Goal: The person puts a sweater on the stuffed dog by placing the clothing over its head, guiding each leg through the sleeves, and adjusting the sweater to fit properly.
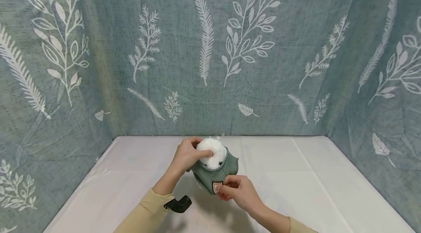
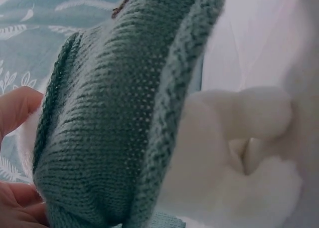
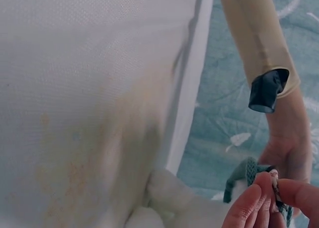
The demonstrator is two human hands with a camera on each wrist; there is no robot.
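A white plush toy (image 1: 217, 149) with small dark eyes is held above the table, a green knitted sweater (image 1: 205, 176) round its body. My left hand (image 1: 187, 156) grips the toy's head, thumb across the white fur. With my right hand (image 1: 241, 191) I pinch the sweater front at a small framed patch (image 1: 216, 185). In the left wrist view the knit fabric (image 2: 109, 103) fills the middle, and the toy's white legs (image 2: 264, 113) stick out past its ribbed hem. The right wrist view shows my right fingers (image 3: 244, 205) closed on the patch; the toy's face is hidden there.
A white-covered table (image 1: 289, 178) lies beneath both hands. Green-blue cloth (image 1: 217, 98) with white leaf prints hangs behind it and along both sides. A black wrist device (image 1: 179, 203) sits at my left cuff.
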